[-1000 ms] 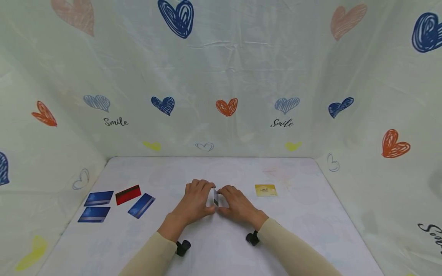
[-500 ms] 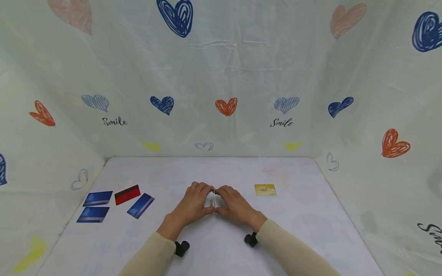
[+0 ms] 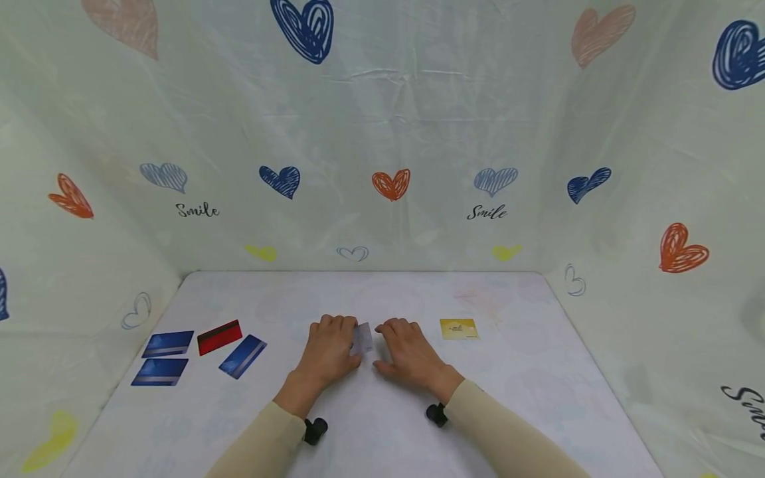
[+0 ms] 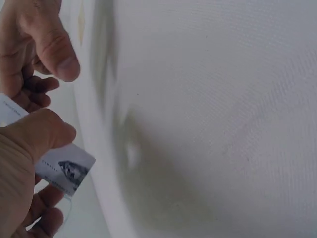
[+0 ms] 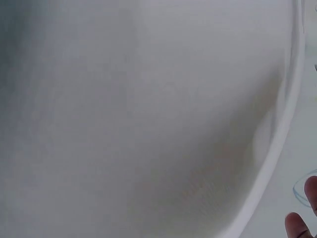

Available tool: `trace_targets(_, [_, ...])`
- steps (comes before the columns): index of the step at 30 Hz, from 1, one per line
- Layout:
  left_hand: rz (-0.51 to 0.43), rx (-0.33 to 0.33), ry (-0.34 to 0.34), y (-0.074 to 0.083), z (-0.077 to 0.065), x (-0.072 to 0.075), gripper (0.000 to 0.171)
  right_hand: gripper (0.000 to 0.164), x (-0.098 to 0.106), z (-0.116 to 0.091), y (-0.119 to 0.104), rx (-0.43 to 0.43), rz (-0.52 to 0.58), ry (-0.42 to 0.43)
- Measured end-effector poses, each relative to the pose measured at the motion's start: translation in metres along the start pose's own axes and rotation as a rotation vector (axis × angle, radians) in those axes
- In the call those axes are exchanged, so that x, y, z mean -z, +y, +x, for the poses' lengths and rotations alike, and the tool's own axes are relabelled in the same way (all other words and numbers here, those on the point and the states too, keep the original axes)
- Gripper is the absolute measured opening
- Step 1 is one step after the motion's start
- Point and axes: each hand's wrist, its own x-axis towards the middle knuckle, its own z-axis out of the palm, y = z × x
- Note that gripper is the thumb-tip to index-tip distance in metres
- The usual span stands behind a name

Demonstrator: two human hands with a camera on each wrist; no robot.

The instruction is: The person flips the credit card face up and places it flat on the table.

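Near the middle of the table, my left hand (image 3: pixel 327 349) pinches a pale plastic card (image 3: pixel 364 338) between thumb and fingers. In the left wrist view the card (image 4: pixel 55 167) bears a grey-black picture and small print, and the left thumb (image 4: pixel 47 130) covers its middle. To the right of the card, my right hand (image 3: pixel 414 353) holds nothing; its thumb and fingers are spread apart with a gap to the card. The left wrist view also catches the right hand's thumb (image 4: pixel 57 54) above the card.
On the left lie blue cards (image 3: pixel 169 344) with grey stripes and a red card (image 3: pixel 218 337) with a black stripe. A yellow card (image 3: pixel 459 329) lies right of the hands. A curtain with printed hearts (image 3: pixel 391 185) stands behind the white table (image 3: pixel 370 292).
Both hands held the card edge-on between them. Now the right hand has let go, and the left hand has moved slightly left and turned the card so its face shows.
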Motion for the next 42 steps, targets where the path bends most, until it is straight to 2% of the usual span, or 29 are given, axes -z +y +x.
trace_targets(5, [0.050, 0.009, 0.028, -0.003, -0.001, -0.002, 0.064, 0.062, 0.005, 0.002, 0.004, 0.002, -0.028, 0.024])
trace_targets(11, [0.045, -0.007, 0.012, -0.002, -0.002, -0.005, 0.064, 0.060, 0.006, 0.005, 0.002, 0.042, -0.061, 0.054])
trace_targets(20, [0.032, -0.040, -0.006, 0.001, -0.003, -0.010, 0.063, 0.059, 0.005, 0.007, -0.001, 0.051, -0.187, -0.001])
trace_targets(24, [0.034, -0.039, -0.012, 0.002, -0.003, -0.010, 0.062, 0.058, 0.005, 0.008, -0.001, 0.054, -0.215, 0.006])
trace_targets(37, [0.075, 0.002, 0.004, -0.003, -0.005, -0.013, 0.063, 0.054, -0.003, 0.005, 0.008, 0.031, -0.213, 0.025])
trace_targets(42, [0.079, 0.017, -0.004, -0.006, -0.006, -0.017, 0.061, 0.053, -0.004, 0.004, 0.009, 0.016, -0.200, -0.002])
